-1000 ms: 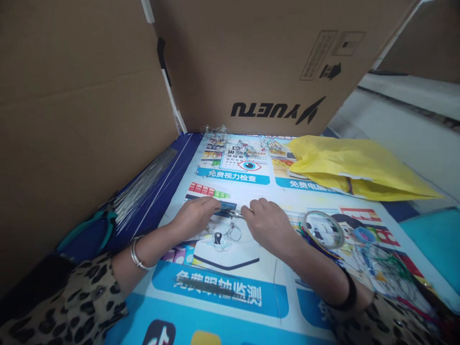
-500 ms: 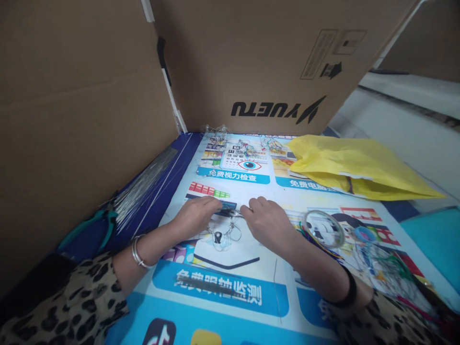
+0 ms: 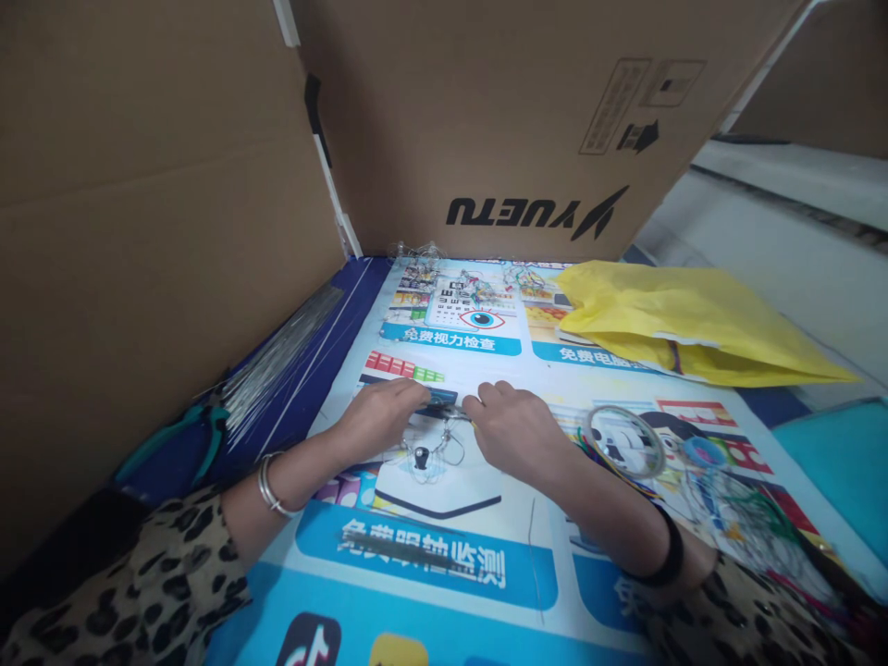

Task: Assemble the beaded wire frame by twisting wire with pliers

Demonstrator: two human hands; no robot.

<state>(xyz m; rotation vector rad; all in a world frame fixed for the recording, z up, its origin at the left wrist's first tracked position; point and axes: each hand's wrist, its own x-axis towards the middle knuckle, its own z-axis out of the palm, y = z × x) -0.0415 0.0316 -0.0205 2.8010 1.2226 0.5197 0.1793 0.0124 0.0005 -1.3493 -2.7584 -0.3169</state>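
Observation:
My left hand (image 3: 385, 414) is closed, its thumb and fingertips pinching the end of a thin wire piece. Below the fingers hangs the rest of this beaded wire loop (image 3: 444, 442), with clear beads and one dark bead (image 3: 421, 457). My right hand (image 3: 517, 430) is closed like a fist around what look like small silver pliers (image 3: 452, 410). Their jaws point left toward my left fingertips and meet the wire. The handles are mostly hidden in my palm. The two hands are a short gap apart, just above the printed sheet (image 3: 444, 578).
Teal-handled pliers (image 3: 208, 442) and a bundle of straight wires (image 3: 277, 356) lie at left. A tape roll (image 3: 624, 442) and tangled coloured wires (image 3: 756, 518) are at right. A yellow bag (image 3: 694, 314) lies behind. Cardboard walls (image 3: 478, 120) stand behind and at left.
Both hands stay in nearly the same place. The silver jaws and my right fingers have turned slightly; the beaded wire loop hangs almost as before.

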